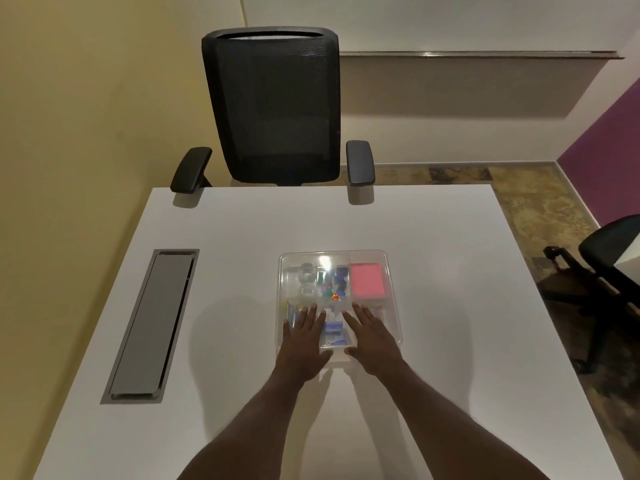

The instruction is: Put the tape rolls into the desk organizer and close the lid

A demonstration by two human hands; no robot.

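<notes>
A clear plastic desk organizer sits in the middle of the white desk, its transparent lid lying flat over the compartments. Two clear tape rolls show through the lid in the far left compartment, one behind the other. My left hand rests palm down on the lid's near left part, fingers spread. My right hand lies flat on the near right part. Neither hand holds anything.
Inside the organizer are a pink sticky-note pad, coloured clips and blue boxes. A grey cable hatch is set into the desk at left. A black mesh chair stands at the far edge, another chair at right.
</notes>
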